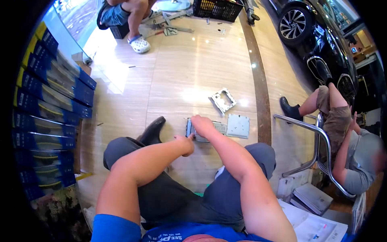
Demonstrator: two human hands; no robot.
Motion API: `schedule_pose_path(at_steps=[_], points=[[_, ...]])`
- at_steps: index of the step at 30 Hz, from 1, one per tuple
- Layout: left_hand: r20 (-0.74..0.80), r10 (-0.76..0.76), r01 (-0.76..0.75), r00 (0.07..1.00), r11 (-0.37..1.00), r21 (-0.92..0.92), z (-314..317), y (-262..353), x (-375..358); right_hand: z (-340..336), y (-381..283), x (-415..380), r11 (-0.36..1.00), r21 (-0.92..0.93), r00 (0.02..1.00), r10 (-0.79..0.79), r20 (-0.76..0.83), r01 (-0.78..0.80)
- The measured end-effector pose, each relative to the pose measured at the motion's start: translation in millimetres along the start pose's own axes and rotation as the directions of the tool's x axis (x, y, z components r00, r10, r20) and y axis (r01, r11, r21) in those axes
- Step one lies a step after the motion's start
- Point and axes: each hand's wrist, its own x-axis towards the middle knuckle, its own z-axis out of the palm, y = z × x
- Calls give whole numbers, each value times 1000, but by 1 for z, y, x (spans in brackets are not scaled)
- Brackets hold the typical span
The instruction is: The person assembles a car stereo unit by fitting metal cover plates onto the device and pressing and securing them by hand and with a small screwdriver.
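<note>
Between my feet on the floor lies a flat metal electronics unit [219, 128] with a perforated, slotted casing and a bluish front edge. My right hand [202, 126] is closed over the upper left end of it, and covers much of that end. My left hand [185, 145] is curled at its lower left corner, with a fingertip against the front edge. Right of the unit lies a grey metal cover plate [238, 126]. Above it sits a whitish frame [223, 101] with a square opening. Whether a small tool is between my fingers is hidden.
Blue boxes [44, 133] are stacked at the left. A person in white clogs [139, 44] sits ahead near tools [169, 31] and a black crate [217, 9]. At right are a black car [310, 36] and another person on a metal-framed chair [322, 141].
</note>
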Motion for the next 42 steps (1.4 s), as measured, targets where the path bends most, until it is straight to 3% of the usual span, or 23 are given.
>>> schedule_pose_path(at_steps=[4, 25, 26, 28, 31, 35, 38, 40, 42], points=[[9, -11, 12, 1000, 1000, -14, 3, -1, 7, 0, 2, 3, 997, 33, 997, 64, 41, -66], [47, -17, 15, 999, 1000, 27, 9, -1, 23, -3, 3, 2, 998, -30, 997, -46, 65, 48], [34, -12, 9, 999, 996, 91, 12, 0, 26, 6, 6, 4, 999, -15, 999, -33, 40, 33], [41, 24, -24, 999, 1000, -2, 20, -6, 41, 9, 10, 6, 1000, -15, 1000, 9, 4, -9], [14, -12, 12, 1000, 1000, 15, 7, -2, 8, 2, 5, 6, 1000, 15, 1000, 6, -1, -6], [-24, 29, -29, 999, 1000, 13, 17, -7, 27, -3, 2, 2, 1000, 14, 1000, 22, -2, -22], [63, 27, -22, 998, 997, -71, 22, -8, 38, -4, 5, 2, 999, 21, 999, 32, 3, -32], [-59, 61, -58, 996, 997, 42, 17, -9, 23, -3, 11, 2, 997, 45, 998, 63, 7, -63], [-43, 6, -4, 999, 999, 44, 16, -7, 23, -3, 20, 6, 990, 89, 994, 107, 10, -108]])
